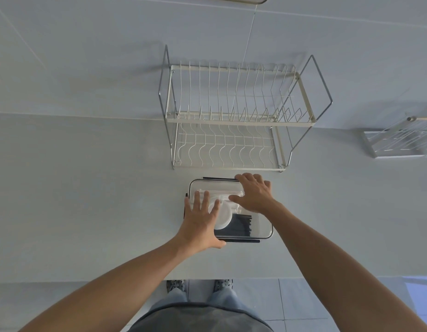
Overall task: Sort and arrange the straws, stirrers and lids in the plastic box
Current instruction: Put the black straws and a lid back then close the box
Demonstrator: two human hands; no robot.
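Clear rounded-rectangular plastic box (263, 230) under flat hands

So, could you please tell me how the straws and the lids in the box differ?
The straws are black, thin and long, lying side by side at the near side; the lids are white, round and flat, partly under the left hand. Both lie inside the clear box.
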